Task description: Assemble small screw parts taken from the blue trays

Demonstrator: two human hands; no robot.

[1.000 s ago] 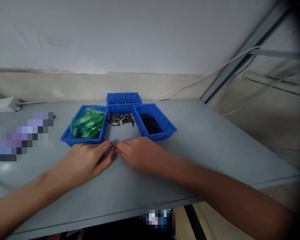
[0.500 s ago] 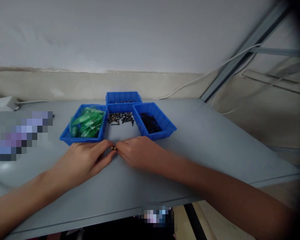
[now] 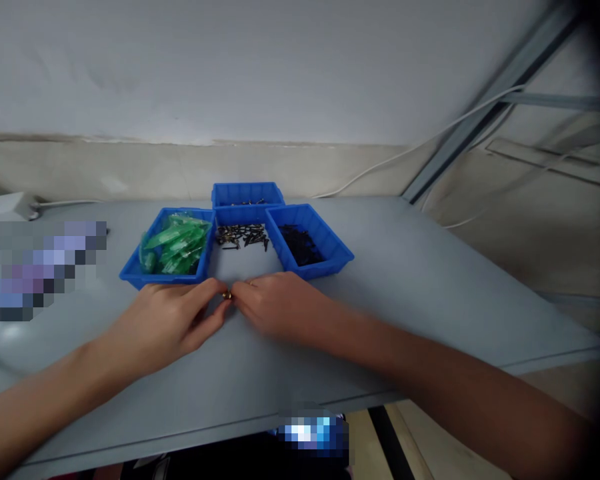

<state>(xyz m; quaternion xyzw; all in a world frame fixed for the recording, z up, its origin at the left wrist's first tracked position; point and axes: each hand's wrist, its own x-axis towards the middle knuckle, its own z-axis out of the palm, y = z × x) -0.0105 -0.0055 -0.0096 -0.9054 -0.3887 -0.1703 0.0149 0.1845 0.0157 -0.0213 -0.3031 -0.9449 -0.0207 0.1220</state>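
Between the fingertips of both hands sits a tiny shiny brass-coloured metal piece (image 3: 227, 295), too small for its exact kind to be made out. My left hand (image 3: 166, 317) pinches it between thumb and index finger. My right hand (image 3: 279, 303) is closed, its fingertips meeting the piece from the right and hiding that end. Just beyond the hands lies a loose pile of dark and coppery screw-like parts (image 3: 243, 236) on the grey table (image 3: 230, 387). Close behind the left hand stands a blue bin (image 3: 130, 277) with green plastic packets (image 3: 180, 243).
A second blue bin (image 3: 337, 257) at right holds small black parts (image 3: 300, 245). A third blue bin (image 3: 247, 215) at the back contains small metal bits. A white box (image 3: 7, 207) with a cable is at far left. A metal frame post (image 3: 460, 127) rises at right.
Both hands stay in the same place around the small piece, with barely any shift of the fingers. The bins and the pile look the same.
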